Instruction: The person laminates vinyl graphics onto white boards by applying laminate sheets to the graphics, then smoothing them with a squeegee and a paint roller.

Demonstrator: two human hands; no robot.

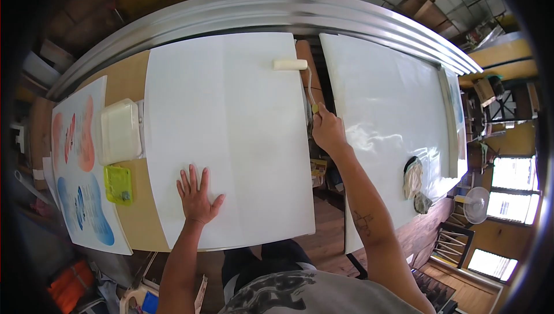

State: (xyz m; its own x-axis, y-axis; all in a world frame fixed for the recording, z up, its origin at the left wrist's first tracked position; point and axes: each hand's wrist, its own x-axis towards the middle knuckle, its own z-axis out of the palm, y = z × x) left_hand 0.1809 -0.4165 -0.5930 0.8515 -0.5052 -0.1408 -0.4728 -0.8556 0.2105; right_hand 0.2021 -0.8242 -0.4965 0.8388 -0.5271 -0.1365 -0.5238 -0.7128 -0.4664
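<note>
My right hand (pixel 328 130) is wrapped round the handle of a paint roller (pixel 289 64). Its cream sleeve lies over the upper right edge of a large white sheet (pixel 254 158), and the bent metal rod runs down to my fist. My left hand (pixel 199 195) rests flat on the lower part of the same sheet, fingers spread. Left of the sheet sit a cream plastic tray (pixel 120 131) and a yellow-green plastic container (pixel 118 184), both on brown board (pixel 144 210).
A printed sheet with red and blue shapes (pixel 81 167) lies at far left. Across a gap on the right, a second table has a glossy white surface (pixel 381 118) with crumpled cloths (pixel 413 179). Metal rails (pixel 242 14) run along the back; a fan (pixel 476 205) stands at right.
</note>
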